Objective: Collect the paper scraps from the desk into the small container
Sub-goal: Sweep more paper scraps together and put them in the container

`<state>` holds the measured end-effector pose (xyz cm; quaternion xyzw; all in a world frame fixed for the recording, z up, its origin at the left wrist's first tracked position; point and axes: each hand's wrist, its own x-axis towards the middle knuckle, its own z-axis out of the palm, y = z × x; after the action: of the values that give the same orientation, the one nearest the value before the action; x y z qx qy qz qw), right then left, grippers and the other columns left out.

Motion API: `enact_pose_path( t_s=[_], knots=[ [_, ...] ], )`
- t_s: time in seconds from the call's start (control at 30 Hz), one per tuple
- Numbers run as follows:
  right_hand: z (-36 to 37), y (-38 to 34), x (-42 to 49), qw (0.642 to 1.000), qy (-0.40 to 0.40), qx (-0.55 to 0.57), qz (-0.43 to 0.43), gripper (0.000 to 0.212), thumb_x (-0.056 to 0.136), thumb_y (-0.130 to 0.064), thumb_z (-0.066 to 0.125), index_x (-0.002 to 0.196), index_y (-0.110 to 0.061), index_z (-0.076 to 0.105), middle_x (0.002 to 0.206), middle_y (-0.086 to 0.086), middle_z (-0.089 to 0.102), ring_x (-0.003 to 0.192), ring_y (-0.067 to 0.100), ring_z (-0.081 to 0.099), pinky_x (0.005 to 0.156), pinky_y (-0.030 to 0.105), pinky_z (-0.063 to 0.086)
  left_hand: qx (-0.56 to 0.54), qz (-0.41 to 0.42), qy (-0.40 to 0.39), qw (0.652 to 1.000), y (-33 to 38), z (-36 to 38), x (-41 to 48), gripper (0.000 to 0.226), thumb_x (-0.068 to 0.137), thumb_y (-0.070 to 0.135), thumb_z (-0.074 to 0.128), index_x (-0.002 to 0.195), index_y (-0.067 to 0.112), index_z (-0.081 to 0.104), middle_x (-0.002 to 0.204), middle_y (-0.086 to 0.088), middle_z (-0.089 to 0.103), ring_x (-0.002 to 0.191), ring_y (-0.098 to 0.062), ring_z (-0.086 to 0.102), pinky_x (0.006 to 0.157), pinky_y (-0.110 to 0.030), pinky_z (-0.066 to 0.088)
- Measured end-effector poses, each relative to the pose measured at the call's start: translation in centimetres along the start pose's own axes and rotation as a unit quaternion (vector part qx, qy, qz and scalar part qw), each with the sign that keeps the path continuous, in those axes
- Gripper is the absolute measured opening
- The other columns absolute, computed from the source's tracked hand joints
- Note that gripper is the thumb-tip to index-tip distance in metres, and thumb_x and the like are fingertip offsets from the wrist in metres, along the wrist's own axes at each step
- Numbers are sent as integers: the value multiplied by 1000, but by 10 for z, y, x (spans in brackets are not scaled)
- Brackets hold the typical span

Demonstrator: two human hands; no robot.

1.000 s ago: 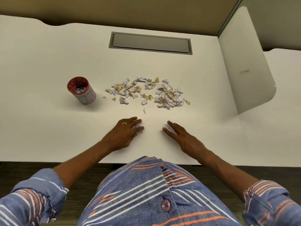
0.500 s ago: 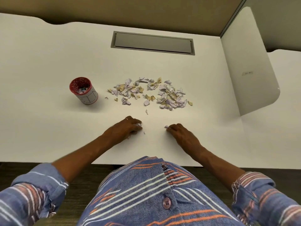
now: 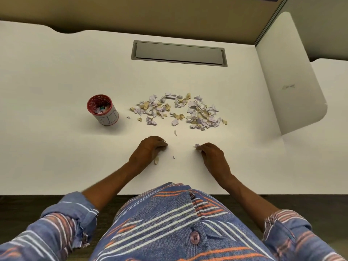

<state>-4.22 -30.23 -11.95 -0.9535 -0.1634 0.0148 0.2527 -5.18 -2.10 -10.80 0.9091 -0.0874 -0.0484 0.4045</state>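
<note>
A scatter of lilac and tan paper scraps point(image 3: 180, 112) lies in the middle of the white desk point(image 3: 56, 147). To their left stands a small red-rimmed container point(image 3: 102, 109), open at the top, with a few scraps inside. My left hand point(image 3: 148, 150) rests on the desk near me, its fingers curled over small scraps; a tan scrap point(image 3: 156, 160) and a tiny fleck point(image 3: 173, 157) lie beside it. My right hand point(image 3: 211, 151) is curled too, pinching a lilac scrap point(image 3: 197, 146) at its fingertips. One stray scrap point(image 3: 175, 132) lies between the hands and the pile.
A grey cable hatch point(image 3: 178, 53) is set into the desk at the back. A white rounded divider panel point(image 3: 290, 76) stands along the right side. The desk's front edge runs just before my striped shirt.
Both hands went from lying flat with spread fingers to curled, closing on scraps beneath the fingertips. They have drawn slightly apart.
</note>
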Motion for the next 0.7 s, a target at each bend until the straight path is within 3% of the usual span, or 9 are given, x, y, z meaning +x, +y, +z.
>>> enact_pose_path(
  t_s=[0.1,0.17,0.27,0.4,0.5,0.57,0.63,0.7],
  knots=[
    [4,-20,7,982,43,138,119,20,88,3,67,103,-7,77,105,5,76,94,15,70,87,14,50,-132,-79,69,986,3,-3,-7,17,86,-6,67,100,-1,76,98,-12,76,95,-20,71,91,-36,57],
    [7,-32,15,952,40,226,204,23,87,3,67,102,-11,78,102,1,77,86,7,69,77,11,52,-173,-114,123,971,3,-10,-10,13,86,4,73,98,7,78,95,-2,77,92,-7,71,84,-32,59],
    [15,-49,25,910,42,312,270,24,89,3,65,102,-11,79,101,2,78,77,3,69,73,12,55,-203,-113,192,953,4,-31,-11,15,83,13,78,98,10,79,97,1,77,93,-8,72,86,-30,59],
    [26,-79,41,877,27,384,286,21,91,2,64,104,-8,78,97,8,78,84,18,75,83,25,59,-220,-105,274,930,-3,-78,-13,17,84,11,77,100,5,78,98,-4,77,91,-9,72,84,-25,58],
    [34,-108,56,868,13,421,263,19,92,0,65,106,-6,77,99,10,78,89,20,76,80,20,59,-177,-113,345,915,-18,-120,-12,18,84,13,76,100,5,78,100,-5,77,95,-8,71,90,-18,53],
    [39,-130,67,862,4,442,248,19,93,0,65,106,-5,76,98,10,78,88,19,77,77,17,58,-149,-133,383,902,-32,-145,-10,19,84,15,76,101,7,78,101,-6,77,97,-13,71,93,-23,53],
    [44,-152,78,856,-3,460,235,19,93,1,64,106,-5,76,97,11,78,88,19,77,76,17,58,-126,-137,394,900,-47,-164,-7,20,84,17,76,102,7,78,102,-7,76,96,-16,70,91,-24,53],
    [48,-171,87,855,-9,469,223,18,92,1,64,105,-4,76,97,12,78,87,19,77,74,16,57,-109,-125,374,912,-61,-176,-3,19,84,16,76,101,9,78,103,-5,76,96,-15,69,87,-16,51]
  ],
)
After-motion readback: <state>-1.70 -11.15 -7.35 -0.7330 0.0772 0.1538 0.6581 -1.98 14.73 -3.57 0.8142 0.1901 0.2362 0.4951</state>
